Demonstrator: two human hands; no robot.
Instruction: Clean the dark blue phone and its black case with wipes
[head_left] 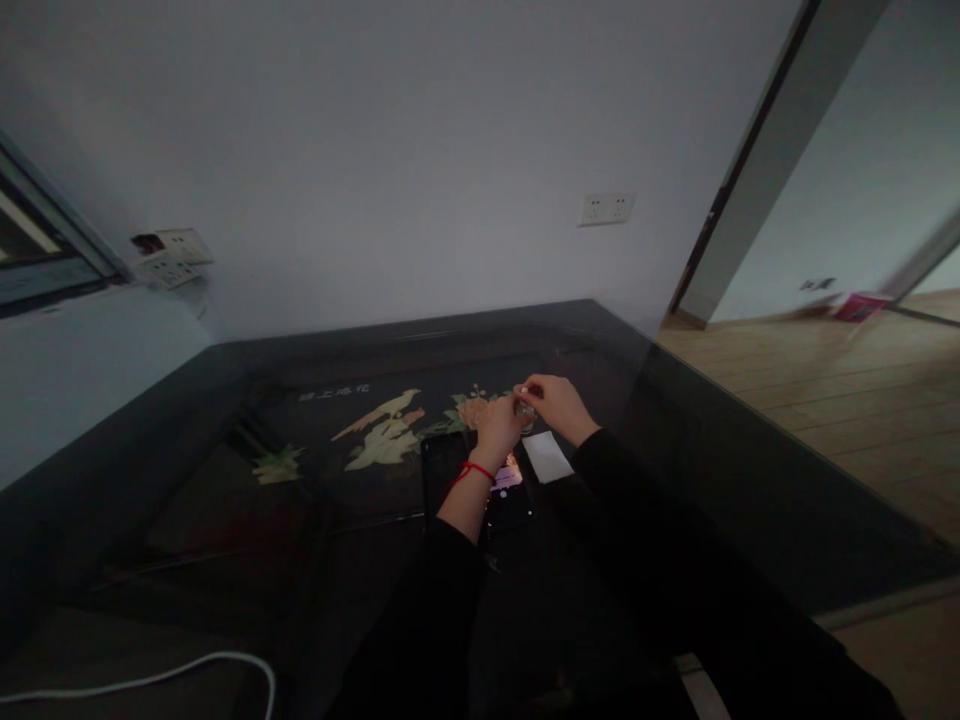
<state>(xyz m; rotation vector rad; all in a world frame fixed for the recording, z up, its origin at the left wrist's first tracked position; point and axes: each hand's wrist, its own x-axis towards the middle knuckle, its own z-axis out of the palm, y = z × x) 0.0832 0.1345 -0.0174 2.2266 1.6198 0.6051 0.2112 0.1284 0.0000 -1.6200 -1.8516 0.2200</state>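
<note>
My left hand (497, 430), with a red cord bracelet (478, 469) at the wrist, is closed near the middle of the dark tabletop. Against its fingertips my right hand (556, 402) is pinched shut. Something small and pale (526, 409) shows between the two hands; its kind is too small to tell. Under my left wrist lies a phone (510, 507) with a lit screen, partly hidden by the hand. To its left is a flat black object (441, 462), perhaps a second phone or a case. A white sheet or pad (548, 458) lies below my right hand.
The glossy black table (360, 600) carries a bird-and-flower design (386, 440). A white cable (187, 665) curves over the near left. Wall sockets (607, 209) are above the table's back edge, and more sockets (172, 262) sit at the left corner.
</note>
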